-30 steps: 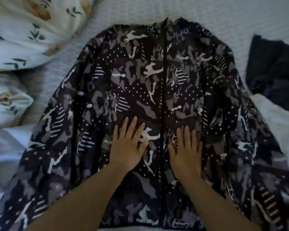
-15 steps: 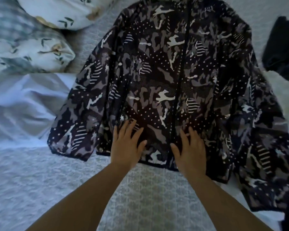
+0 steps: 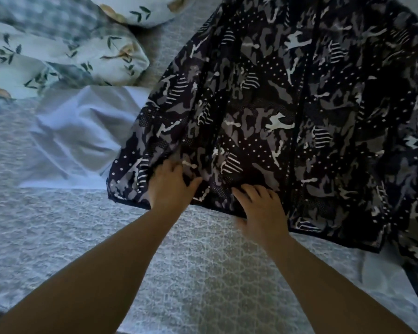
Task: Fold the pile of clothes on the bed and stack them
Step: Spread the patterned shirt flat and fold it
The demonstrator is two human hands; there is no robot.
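Head view: your patterned jacket (image 3: pixel 287 112) lies spread front-up on the quilted bedspread (image 3: pixel 203 273), zip line running away from you, hem nearest. Your left hand (image 3: pixel 169 186) sits at the hem near the left sleeve, fingers curled into the cloth, apparently gripping a bunch of it. Your right hand (image 3: pixel 261 208) rests at the hem close to the zip, fingers bent over the edge; motion blur there, so I cannot tell whether it grips or just presses. Step in hand looks like smoothing and squaring the hem before the first fold. Next move likely calls for bringing a sleeve across the body, keeping the hem flat. Around: a white garment (image 3: pixel 82 131) crumpled just beside the left sleeve, touching or tucked under it, and floral pillows (image 3: pixel 58 49) beyond; both crowd the left side.
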